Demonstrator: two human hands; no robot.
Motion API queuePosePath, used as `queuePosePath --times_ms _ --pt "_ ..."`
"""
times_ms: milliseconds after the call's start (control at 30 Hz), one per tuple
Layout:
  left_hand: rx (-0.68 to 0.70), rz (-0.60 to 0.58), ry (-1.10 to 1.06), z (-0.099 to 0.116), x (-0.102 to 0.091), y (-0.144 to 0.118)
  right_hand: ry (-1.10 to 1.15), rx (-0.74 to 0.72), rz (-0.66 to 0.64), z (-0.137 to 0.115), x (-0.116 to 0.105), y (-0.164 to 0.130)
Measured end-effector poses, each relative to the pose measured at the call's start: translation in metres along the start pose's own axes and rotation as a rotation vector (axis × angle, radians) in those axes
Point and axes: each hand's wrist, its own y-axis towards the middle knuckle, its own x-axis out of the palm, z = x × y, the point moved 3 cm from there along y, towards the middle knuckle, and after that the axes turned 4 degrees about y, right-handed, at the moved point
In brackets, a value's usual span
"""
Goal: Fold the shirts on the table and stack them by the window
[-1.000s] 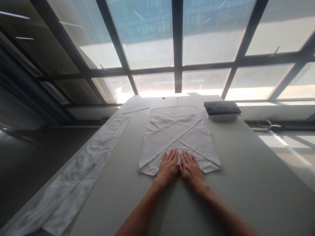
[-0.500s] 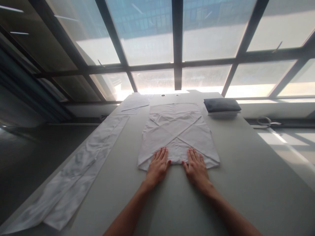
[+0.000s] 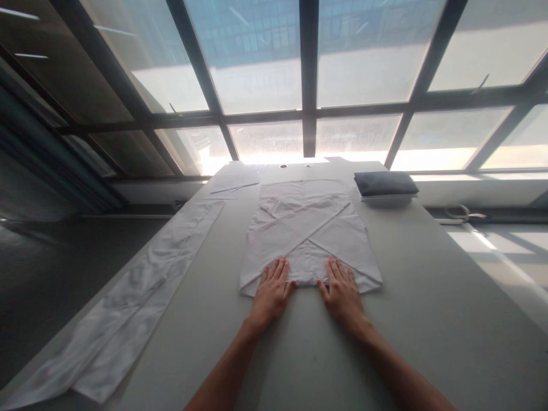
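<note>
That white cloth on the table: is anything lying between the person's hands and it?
Nothing visible does. The left hand and right hand lie flat, fingers spread, on the near edge of the white cloth. The dark folded stack sits far off by the window.

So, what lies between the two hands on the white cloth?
In the head view, only the cloth's near hem lies between the left hand and right hand.
</note>
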Motion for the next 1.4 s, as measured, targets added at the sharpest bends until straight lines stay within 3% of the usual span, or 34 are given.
queuePosePath --times_ms 200,567,900,1300,1400 --pt "-0.111 -0.022 -0.1 -0.006 -0.003 0.001 0.015 0.001 0.008 0.001 -0.001 0.0" --pt "-0.264 0.194 -0.34 -0.032 -0.028 0.007 0.018 0.009 -0.033 0.002 -0.004 0.001" --pt "-0.196 -0.001 -0.258 -0.026 -0.014 0.012 -0.008 0.02 -0.092 0.0 -0.007 0.001" --pt "-0.129 0.089 -0.232 -0.013 -0.026 0.012 -0.017 0.024 -0.114 0.0 -0.007 0.002" --pt "-0.083 0.018 -0.159 -0.004 -0.025 0.013 -0.026 0.024 -0.117 -0.001 -0.007 0.003"
